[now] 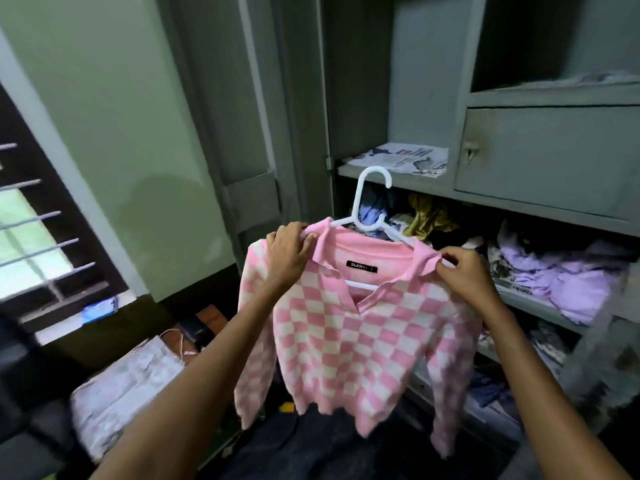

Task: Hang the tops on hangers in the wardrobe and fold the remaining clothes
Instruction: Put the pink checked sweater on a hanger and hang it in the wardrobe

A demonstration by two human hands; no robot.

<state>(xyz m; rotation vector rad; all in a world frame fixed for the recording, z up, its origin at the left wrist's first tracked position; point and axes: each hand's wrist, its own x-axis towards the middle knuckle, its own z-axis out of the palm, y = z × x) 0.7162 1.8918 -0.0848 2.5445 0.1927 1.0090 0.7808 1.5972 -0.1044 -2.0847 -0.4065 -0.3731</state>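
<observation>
A pink and white checkered top [349, 341] with a pink collar hangs on a white plastic hanger [367, 202], held up in front of the open grey wardrobe [540, 150]. My left hand [287, 251] grips the top's left shoulder and the hanger arm beneath it. My right hand [460, 271] pinches the right shoulder by the collar. The hanger's hook stands free in the air, tilted left, in front of the shelf edge. Both sleeves dangle down.
Wardrobe shelves hold crumpled clothes: lilac fabric [568, 278], an olive piece [426, 216], folded newspaper [405, 159]. A closed locker door [543, 157] is at right. A barred window [31, 244] is at left. Bags [128, 386] lie on the floor, dark cloth [311, 445] below.
</observation>
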